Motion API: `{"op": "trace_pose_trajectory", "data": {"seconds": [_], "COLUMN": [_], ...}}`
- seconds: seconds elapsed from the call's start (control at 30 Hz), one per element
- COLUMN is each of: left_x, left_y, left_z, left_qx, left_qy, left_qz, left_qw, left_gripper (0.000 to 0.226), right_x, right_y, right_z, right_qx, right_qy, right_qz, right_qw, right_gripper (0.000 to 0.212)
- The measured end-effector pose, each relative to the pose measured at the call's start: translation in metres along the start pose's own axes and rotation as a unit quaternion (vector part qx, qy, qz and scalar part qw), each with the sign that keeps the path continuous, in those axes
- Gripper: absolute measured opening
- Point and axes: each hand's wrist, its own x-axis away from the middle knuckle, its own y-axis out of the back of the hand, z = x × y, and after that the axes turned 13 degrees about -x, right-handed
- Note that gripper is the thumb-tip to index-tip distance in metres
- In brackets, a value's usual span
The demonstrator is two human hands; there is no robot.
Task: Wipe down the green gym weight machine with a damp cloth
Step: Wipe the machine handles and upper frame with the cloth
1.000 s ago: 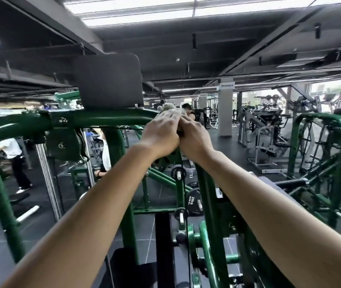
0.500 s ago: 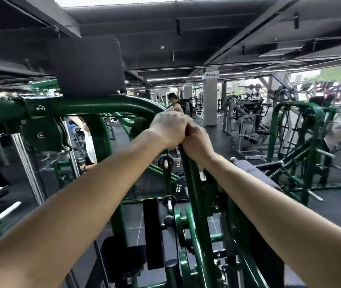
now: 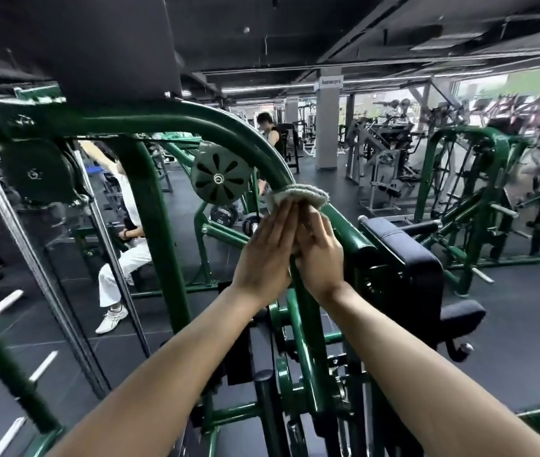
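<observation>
Green tubing curved down from eleven o'clock; both hands, left hand (image 3: pixel 267 255) and right hand (image 3: pixel 319 255), fingers straight and together, pressed the cloth (image 3: pixel 298 196) round it mid-wipe, apparently due to slide lower.

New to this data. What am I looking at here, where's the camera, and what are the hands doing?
No robot here: a person wears one wide-angle camera on the head, looking forward and down along both forearms. The setting is a gym. The left hand and right hand meet palm to palm around a curved green tube of a weight machine, pressing a pale cloth draped over it. The left fingers look straight; the right ones seem slightly curled. A round pulley sits left of the cloth and a black pad to its right.
</observation>
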Motion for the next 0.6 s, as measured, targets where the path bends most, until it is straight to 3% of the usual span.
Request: {"op": "trace_pose_trajectory", "data": {"seconds": [0.13, 0.33, 0.5, 0.6], "left_x": [0.029, 0.02, 0.003, 0.017], "left_y": [-0.03, -0.007, -0.006, -0.021], "left_z": [-0.028, -0.021, -0.012, -0.02], "left_qx": [0.04, 0.15, 0.193, 0.181], "left_qy": [0.008, 0.055, 0.074, 0.068], "left_qz": [0.033, 0.013, -0.057, -0.065], "left_qw": [0.999, 0.987, 0.977, 0.979], "left_gripper": [0.082, 0.085, 0.069, 0.072], "right_x": [0.051, 0.027, 0.001, 0.018], "right_y": [0.001, 0.025, 0.035, 0.03], "right_z": [-0.004, 0.007, 0.007, 0.005], "right_qx": [0.041, -0.028, -0.066, -0.057], "right_qy": [-0.022, -0.02, -0.018, -0.031], "right_qz": [0.058, 0.173, 0.111, 0.079], "right_qw": [0.997, 0.984, 0.991, 0.995], "right_gripper": [0.061, 0.082, 0.054, 0.052]}}
